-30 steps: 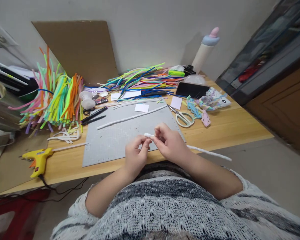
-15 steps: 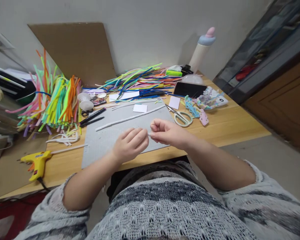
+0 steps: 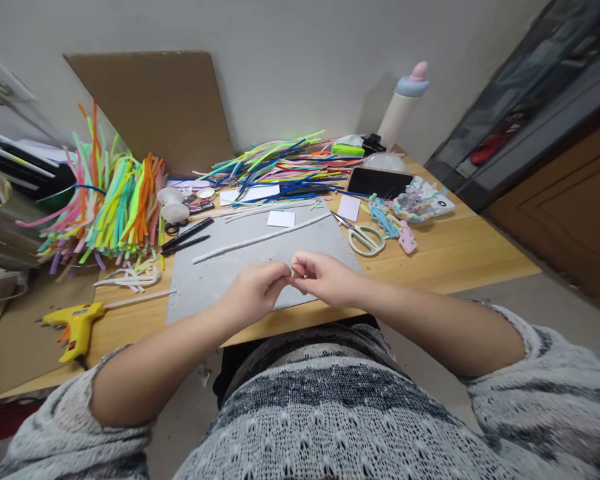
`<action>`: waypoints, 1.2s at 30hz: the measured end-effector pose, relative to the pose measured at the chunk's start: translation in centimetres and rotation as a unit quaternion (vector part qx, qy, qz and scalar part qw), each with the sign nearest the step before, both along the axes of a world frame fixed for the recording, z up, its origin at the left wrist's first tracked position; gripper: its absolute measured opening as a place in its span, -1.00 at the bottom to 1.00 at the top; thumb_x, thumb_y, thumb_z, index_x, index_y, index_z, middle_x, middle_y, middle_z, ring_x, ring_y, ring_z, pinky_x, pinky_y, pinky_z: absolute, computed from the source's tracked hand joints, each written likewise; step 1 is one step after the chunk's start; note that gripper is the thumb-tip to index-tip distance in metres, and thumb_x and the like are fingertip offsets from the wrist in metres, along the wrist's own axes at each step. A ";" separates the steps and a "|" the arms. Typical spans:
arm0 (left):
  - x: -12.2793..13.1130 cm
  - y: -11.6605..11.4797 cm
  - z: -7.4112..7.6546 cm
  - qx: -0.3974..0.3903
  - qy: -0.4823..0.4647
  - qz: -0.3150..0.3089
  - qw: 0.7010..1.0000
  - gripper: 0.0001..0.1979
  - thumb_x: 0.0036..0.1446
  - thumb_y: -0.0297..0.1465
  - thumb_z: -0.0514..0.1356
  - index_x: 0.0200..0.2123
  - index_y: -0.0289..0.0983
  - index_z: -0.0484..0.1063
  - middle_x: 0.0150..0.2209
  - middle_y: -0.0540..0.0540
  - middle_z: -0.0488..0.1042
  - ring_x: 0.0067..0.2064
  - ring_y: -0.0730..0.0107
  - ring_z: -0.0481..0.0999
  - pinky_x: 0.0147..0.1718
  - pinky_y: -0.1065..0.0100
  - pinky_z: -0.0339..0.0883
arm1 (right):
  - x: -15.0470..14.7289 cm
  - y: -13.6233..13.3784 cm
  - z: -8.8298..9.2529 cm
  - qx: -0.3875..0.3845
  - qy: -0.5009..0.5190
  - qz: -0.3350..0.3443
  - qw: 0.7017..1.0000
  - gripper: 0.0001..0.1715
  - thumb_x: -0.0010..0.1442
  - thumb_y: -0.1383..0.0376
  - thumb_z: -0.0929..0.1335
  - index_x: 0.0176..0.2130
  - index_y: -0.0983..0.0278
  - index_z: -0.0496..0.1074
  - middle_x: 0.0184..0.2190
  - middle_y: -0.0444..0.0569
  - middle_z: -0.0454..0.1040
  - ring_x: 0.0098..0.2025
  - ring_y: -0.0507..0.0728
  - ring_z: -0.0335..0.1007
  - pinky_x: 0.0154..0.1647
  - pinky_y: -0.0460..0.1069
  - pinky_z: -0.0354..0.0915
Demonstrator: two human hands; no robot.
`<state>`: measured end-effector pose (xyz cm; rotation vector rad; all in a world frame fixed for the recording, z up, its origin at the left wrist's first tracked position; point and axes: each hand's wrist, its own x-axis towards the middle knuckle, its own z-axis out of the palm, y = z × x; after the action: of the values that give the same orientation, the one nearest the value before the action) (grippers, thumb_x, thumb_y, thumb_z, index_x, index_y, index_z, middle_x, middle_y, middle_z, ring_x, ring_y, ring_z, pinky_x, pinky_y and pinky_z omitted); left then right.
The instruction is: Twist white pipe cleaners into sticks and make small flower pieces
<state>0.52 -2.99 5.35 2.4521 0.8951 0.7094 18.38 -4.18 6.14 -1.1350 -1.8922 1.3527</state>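
My left hand (image 3: pixel 260 287) and my right hand (image 3: pixel 325 277) meet at the fingertips above the front of a grey mat (image 3: pixel 195 287). Both are closed in a pinch on a small white piece of pipe cleaner, almost wholly hidden by the fingers. Behind them a long white pipe cleaner (image 3: pixel 260 240) lies slantwise across the mat. A small white card (image 3: pixel 281 219) rests just beyond it. Scissors (image 3: pixel 365 240) with pale handles lie right of the mat.
A yellow glue gun (image 3: pixel 77 327) lies at the left, near bundled colourful pipe cleaners (image 3: pixel 125 207) and black pens (image 3: pixel 187 237). More loose pipe cleaners (image 3: pixel 280 160) are heaped at the back. A phone (image 3: pixel 380 181) and a pastel braided piece (image 3: pixel 423 200) are at the right.
My hands have come closer together, and the fingertips now touch. The white piece seen between them earlier is mostly covered. My right hand has shifted slightly left.
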 end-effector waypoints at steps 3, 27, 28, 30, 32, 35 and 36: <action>0.2 0.4 0.2 -0.229 -0.026 0.062 0.971 -0.84 0.07 -0.44 0.08 -0.54 -0.30 0.32 -0.63 0.04 0.35 -0.59 0.55 0.30 -0.57 0.49 0.14 | 0.1 -0.6 -0.2 0.205 -0.159 0.021 0.966 -0.94 0.11 0.40 0.24 -0.41 0.26 0.25 -0.50 -0.16 0.37 -0.49 -0.02 0.19 -0.49 -0.11 0.00; -0.7 -2.4 -3.8 -0.369 -0.177 0.130 0.903 -0.65 0.10 -0.17 0.10 -0.57 -0.32 0.31 -0.64 0.07 0.17 -0.55 0.54 0.14 -0.55 0.47 0.01 | 3.1 -2.2 -2.1 0.514 -0.171 0.047 0.840 -0.86 0.20 0.33 0.24 -0.22 0.14 0.34 -0.17 -0.07 0.45 -0.10 0.11 0.30 -0.10 0.08 0.19; -0.7 -2.6 -4.0 -0.329 -0.177 0.160 0.914 -0.66 0.12 -0.18 0.07 -0.55 -0.31 0.32 -0.63 0.06 0.20 -0.54 0.52 0.17 -0.53 0.46 0.04 | 3.1 -2.6 -2.6 0.482 -0.116 -0.006 0.868 -0.91 0.18 0.31 0.27 -0.26 0.15 0.34 -0.20 -0.07 0.46 -0.12 0.11 0.31 -0.09 0.09 0.20; -0.4 -3.0 -4.4 -0.265 -0.187 0.210 0.922 -0.68 0.16 -0.22 0.04 -0.52 -0.30 0.34 -0.61 0.05 0.22 -0.53 0.49 0.20 -0.51 0.44 0.07 | 2.5 -3.1 -3.7 0.342 -0.004 -0.119 0.932 -0.95 0.17 0.27 0.28 -0.32 0.20 0.31 -0.37 -0.08 0.44 -0.30 0.08 0.36 -0.24 0.05 0.28; 0.1 -3.4 -4.9 -0.201 -0.195 0.244 0.928 -0.70 0.18 -0.25 0.02 -0.50 -0.30 0.35 -0.60 0.04 0.23 -0.52 0.48 0.23 -0.50 0.44 0.09 | 1.3 -3.1 -4.8 0.124 0.101 -0.153 0.975 -0.84 0.20 0.19 0.25 -0.27 0.23 0.28 -0.46 -0.11 0.39 -0.46 0.03 0.33 -0.46 -0.03 0.30; 1.0 -3.8 -5.6 -0.090 -0.176 0.263 0.944 -0.75 0.21 -0.32 0.01 -0.43 -0.29 0.38 -0.56 0.02 0.29 -0.50 0.48 0.27 -0.47 0.44 0.13 | -0.9 -2.0 -5.5 -0.075 0.243 -0.157 0.954 -0.61 0.10 0.07 0.32 -0.16 0.27 0.26 -0.42 -0.10 0.40 -0.48 0.00 0.35 -0.62 -0.10 0.28; 1.2 -3.9 -5.8 -0.050 -0.165 0.260 0.950 -0.77 0.21 -0.35 0.01 -0.41 -0.29 0.38 -0.55 0.01 0.31 -0.49 0.48 0.28 -0.46 0.45 0.13 | -1.4 -1.5 -5.6 -0.100 0.271 -0.163 0.943 -0.59 0.07 0.05 0.34 -0.20 0.29 0.29 -0.44 -0.10 0.40 -0.49 0.00 0.35 -0.63 -0.11 0.28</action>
<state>1.72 -6.90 -0.44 1.9286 1.4092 1.1782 16.93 -5.71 0.59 -0.9817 -1.1425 1.4940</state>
